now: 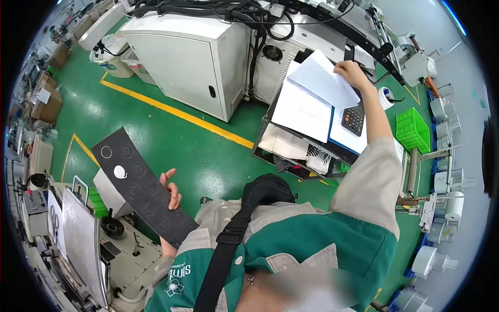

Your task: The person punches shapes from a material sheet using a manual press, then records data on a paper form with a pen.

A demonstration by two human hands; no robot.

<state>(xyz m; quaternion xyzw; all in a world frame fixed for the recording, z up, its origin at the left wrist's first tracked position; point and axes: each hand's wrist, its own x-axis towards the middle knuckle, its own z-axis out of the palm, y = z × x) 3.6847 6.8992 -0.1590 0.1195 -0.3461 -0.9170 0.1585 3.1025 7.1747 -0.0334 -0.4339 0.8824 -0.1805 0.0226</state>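
**Paperwork in one hand, punched panel in the other**

A person in a green and beige work jacket stands on the green floor [208, 151] of a factory hall. The right hand [352, 73] is at a stack of papers [296, 112] on a cluttered worktop [258, 148]. Its fingers are closed in a pinch on the top edge of one lifted sheet [322, 80], just above a calculator [353, 120].

The left hand [169, 195] holds a long black panel [138, 182] well apart from the worktop, out over the floor. Its fingers are curled over the panel's near edge, in a one-sided grip. A small white disc [120, 171] sits on one of the panel's ringed circles.

To do this well, the page is best raised by its edge alone, high enough to read what lies beneath without creasing it. The panel should be kept level so the disc does not slide off. A grip nearer the panel's middle would likely steady its long, unsupported far end.
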